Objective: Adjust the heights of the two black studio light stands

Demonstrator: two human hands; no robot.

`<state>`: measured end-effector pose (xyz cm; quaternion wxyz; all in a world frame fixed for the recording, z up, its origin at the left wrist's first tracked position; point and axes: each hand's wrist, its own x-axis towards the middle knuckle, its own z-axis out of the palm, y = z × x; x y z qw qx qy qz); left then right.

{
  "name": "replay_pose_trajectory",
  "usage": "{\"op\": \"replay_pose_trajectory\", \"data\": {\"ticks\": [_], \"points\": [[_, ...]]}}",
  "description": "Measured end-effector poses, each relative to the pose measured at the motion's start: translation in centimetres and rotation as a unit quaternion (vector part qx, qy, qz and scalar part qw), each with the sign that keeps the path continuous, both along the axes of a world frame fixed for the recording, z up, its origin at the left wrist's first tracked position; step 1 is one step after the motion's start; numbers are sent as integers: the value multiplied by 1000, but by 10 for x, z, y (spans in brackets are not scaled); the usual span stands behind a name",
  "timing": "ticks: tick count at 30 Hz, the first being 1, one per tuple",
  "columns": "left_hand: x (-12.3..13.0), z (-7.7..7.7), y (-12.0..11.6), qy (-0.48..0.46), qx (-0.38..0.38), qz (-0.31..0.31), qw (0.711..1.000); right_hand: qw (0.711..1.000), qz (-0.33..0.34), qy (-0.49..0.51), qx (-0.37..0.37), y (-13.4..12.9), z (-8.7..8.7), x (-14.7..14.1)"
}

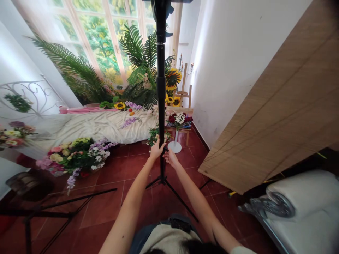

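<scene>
A black stand [161,91] rises upright in front of me, its tripod legs spread on the red tiled floor. My left hand [156,149] is wrapped round the lower part of its pole. On the pole's right side, at nearly the same height, my right hand [170,157] has its fingers curled at a small dark knob or clamp, which they partly hide. The top of the stand runs out of view. Just behind my hands are a white pedestal [174,146] with red and white flowers on top and some green leaves.
A bed with cream cloth [106,127] and flowers spans the back left. Black stand legs [60,213] lie low at the left. A large wooden panel [265,106] leans at the right, above a silver-white sofa [304,204]. An easel [184,91] stands behind.
</scene>
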<state>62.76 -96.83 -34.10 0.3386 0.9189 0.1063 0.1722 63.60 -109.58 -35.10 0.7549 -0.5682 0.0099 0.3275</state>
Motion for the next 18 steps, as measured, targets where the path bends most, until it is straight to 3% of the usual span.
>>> {"op": "replay_pose_trajectory", "data": {"ticks": [2,5,8,13,16,18], "points": [[0,-1,0,-2,-3,2,1000,985,-20,-108,-130,-8,-3,-2],[0,-2,0,-12,-7,-2,1000,909,-30,-314,-272,-17,-5,-4],[0,-4,0,-18,-8,3,1000,851,-47,-437,-286,-21,-5,-2],[-1,-4,-3,-30,-39,2,999,830,-1,-481,-282,-28,-2,8],[-2,-5,-7,-49,-87,-7,995,836,60,-450,-309,-35,25,5],[-7,-9,-7,-64,-134,-21,989,849,102,-434,-282,-42,66,-12]]}}
